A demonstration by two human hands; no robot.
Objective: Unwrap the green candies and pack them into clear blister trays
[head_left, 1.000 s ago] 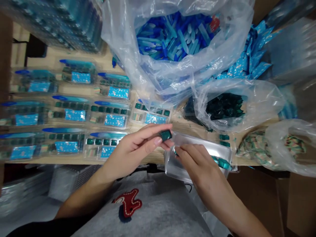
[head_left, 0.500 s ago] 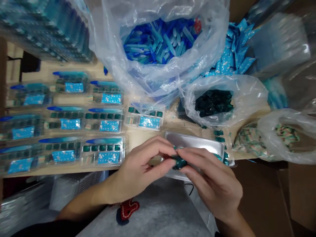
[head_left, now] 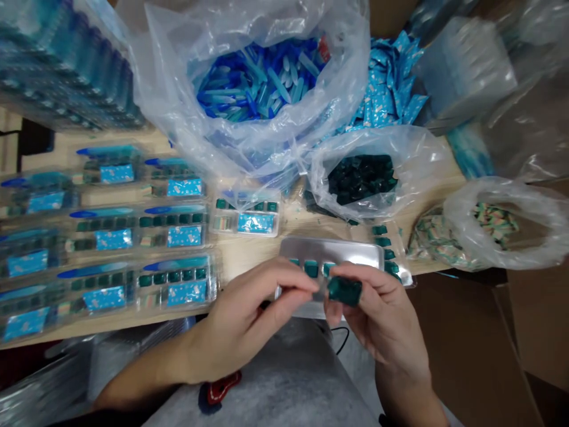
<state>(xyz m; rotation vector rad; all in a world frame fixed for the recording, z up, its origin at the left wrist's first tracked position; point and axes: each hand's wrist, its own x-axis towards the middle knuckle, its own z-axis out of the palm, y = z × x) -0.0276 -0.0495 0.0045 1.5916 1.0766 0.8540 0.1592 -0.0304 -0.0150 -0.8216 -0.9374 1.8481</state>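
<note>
My right hand grips a glossy dark green block between thumb and fingers. Close by on the left, my left hand has its thumb and forefinger pinched together; whether anything tiny is between the tips is not visible. Both hands are over a shiny silver tray at the table's front edge. Small green squares lie in it, partly covered by my fingers. Just behind the tray is a clear blister pack with green squares, a striped piece and a blue patterned sachet.
Rows of filled blister packs cover the table's left. Behind stands a plastic bag of blue nail-file-like sticks. A bag of dark green blocks and one of striped pieces are on the right. Blue sachets are heaped at the back.
My hands have parted: the left fingertips have come off the green block, which stays in my right hand, now turned more into view. The camera view has shifted slightly.
</note>
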